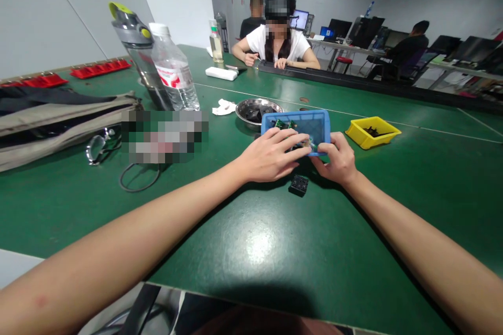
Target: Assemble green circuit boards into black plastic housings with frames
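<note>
A blue plastic bin, tilted toward me, has small green circuit boards inside. My right hand grips its right end, thumb over the near rim and fingers behind. Across the bin's near side stretches my left hand, its fingers spread over the opening and the rim. I cannot make out anything held in it, and its thumb is hidden. A small black square plastic part lies on the green table just below the bin.
Behind the bin stands a metal bowl of black pieces; a yellow bin with dark parts is to the right. Leftward are a water bottle, a grey tumbler and a bag. A person sits opposite.
</note>
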A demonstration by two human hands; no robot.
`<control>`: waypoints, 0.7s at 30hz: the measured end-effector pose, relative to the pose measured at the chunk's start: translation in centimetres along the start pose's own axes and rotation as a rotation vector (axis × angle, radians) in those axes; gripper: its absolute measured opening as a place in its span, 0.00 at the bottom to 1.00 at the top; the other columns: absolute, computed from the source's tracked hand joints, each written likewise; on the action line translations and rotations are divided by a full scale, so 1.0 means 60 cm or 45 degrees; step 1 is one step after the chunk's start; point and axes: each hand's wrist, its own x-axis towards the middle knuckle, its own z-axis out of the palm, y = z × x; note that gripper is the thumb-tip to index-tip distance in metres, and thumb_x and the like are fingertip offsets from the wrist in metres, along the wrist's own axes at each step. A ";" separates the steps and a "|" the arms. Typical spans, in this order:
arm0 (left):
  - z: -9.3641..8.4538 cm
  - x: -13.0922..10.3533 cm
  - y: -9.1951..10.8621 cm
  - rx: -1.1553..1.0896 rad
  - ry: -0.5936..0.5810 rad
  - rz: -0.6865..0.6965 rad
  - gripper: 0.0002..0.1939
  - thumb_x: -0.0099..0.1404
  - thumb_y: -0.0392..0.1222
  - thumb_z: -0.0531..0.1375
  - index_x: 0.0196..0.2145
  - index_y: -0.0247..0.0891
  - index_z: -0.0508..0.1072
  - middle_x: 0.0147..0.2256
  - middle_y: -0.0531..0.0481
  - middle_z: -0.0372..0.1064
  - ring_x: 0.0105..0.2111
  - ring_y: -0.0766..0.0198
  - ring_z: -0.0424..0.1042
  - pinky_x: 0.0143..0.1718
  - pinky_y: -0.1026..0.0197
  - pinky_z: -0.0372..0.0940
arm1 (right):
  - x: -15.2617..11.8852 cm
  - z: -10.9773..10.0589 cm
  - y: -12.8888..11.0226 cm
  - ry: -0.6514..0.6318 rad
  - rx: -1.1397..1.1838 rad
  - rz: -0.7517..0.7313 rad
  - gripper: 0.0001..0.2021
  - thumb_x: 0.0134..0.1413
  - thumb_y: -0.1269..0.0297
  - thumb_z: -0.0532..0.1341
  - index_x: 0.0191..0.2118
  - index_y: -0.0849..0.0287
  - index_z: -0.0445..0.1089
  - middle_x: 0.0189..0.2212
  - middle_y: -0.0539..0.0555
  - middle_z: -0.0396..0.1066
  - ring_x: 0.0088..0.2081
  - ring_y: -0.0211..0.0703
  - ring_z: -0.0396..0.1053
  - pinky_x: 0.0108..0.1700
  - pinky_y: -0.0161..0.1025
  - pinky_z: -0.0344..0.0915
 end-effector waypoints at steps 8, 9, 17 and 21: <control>0.001 0.010 0.020 -0.008 -0.121 -0.065 0.26 0.75 0.49 0.55 0.66 0.37 0.64 0.65 0.39 0.64 0.63 0.47 0.63 0.62 0.45 0.54 | -0.002 0.003 -0.007 -0.028 0.023 -0.018 0.05 0.64 0.62 0.60 0.39 0.55 0.72 0.35 0.56 0.65 0.35 0.45 0.65 0.34 0.38 0.67; 0.001 0.010 0.020 -0.016 -0.113 -0.069 0.26 0.75 0.49 0.54 0.66 0.35 0.64 0.65 0.39 0.65 0.63 0.47 0.63 0.61 0.46 0.55 | -0.002 0.003 -0.008 -0.021 0.025 -0.006 0.05 0.64 0.62 0.60 0.39 0.55 0.72 0.34 0.56 0.65 0.36 0.45 0.65 0.34 0.38 0.66; 0.005 0.013 0.020 -0.104 0.056 -0.112 0.21 0.76 0.40 0.49 0.62 0.33 0.68 0.58 0.38 0.71 0.59 0.50 0.67 0.57 0.48 0.60 | -0.002 0.003 -0.017 -0.051 -0.055 0.063 0.09 0.68 0.61 0.57 0.36 0.56 0.71 0.33 0.55 0.62 0.36 0.45 0.63 0.34 0.37 0.64; 0.011 0.018 0.019 -0.062 0.026 -0.095 0.18 0.76 0.40 0.50 0.57 0.35 0.72 0.56 0.37 0.73 0.56 0.49 0.68 0.54 0.48 0.61 | -0.005 -0.003 -0.017 -0.102 -0.096 0.072 0.10 0.69 0.61 0.56 0.36 0.57 0.71 0.33 0.55 0.62 0.35 0.44 0.61 0.34 0.37 0.63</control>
